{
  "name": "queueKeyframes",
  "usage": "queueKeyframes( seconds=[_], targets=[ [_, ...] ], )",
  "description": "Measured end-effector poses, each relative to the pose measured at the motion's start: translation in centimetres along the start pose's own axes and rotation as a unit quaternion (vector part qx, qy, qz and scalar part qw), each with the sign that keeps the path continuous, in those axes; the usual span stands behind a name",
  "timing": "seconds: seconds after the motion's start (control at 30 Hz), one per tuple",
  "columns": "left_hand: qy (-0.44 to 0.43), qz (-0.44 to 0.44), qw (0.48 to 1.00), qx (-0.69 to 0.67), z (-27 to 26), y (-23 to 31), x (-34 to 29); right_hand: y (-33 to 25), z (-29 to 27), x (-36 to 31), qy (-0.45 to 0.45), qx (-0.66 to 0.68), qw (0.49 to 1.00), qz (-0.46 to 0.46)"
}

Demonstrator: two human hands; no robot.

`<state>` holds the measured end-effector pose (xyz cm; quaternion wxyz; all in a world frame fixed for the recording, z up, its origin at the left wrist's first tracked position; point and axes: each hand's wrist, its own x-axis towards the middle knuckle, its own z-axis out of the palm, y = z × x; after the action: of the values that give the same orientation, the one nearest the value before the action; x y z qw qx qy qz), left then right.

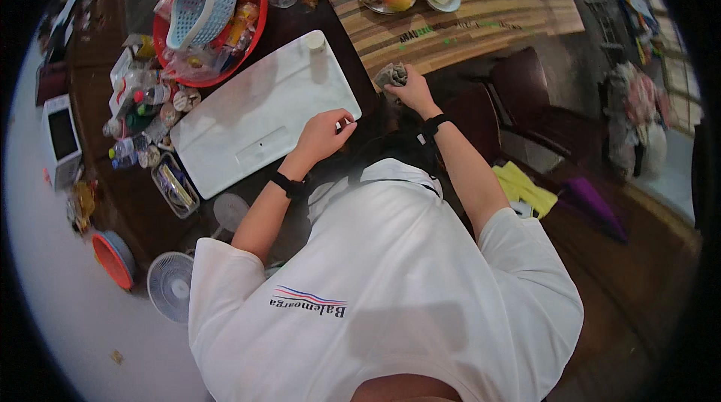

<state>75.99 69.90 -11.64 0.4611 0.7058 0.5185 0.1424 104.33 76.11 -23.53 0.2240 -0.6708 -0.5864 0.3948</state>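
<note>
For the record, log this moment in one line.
right hand: holding crumpled grey cloth | left hand: at edge of white board, contact unclear | nearby: red basin

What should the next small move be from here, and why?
Probably bring the right hand leftward, laying the crumpled grey cloth on the white board: the cloth is already in hand, the board lies close by, and the left hand is at its edge.
</note>
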Motion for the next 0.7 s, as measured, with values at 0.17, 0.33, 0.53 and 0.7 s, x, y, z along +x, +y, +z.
queueKeyframes(
  seconds=[0.17,0.33,0.53,0.7],
  targets=[
    [0.068,-0.12,0.99,0.013,1.7,1.4,0.0,-0.7,1.7,2.8,-0.076,0.032,0.995,-0.057],
    [0.103,-0.176,0.978,0.04,3.2,2.7,1.8,0.6,2.8,4.8,-0.124,0.0,0.987,-0.106],
    [0.116,-0.049,0.978,0.164,6.7,-1.4,5.7,2.2,2.2,5.1,-0.117,-0.003,0.987,-0.111],
    [0.06,-0.036,0.983,0.169,6.1,-2.2,8.1,2.8,0.4,4.4,-0.088,0.004,0.995,-0.05]
  ],
)
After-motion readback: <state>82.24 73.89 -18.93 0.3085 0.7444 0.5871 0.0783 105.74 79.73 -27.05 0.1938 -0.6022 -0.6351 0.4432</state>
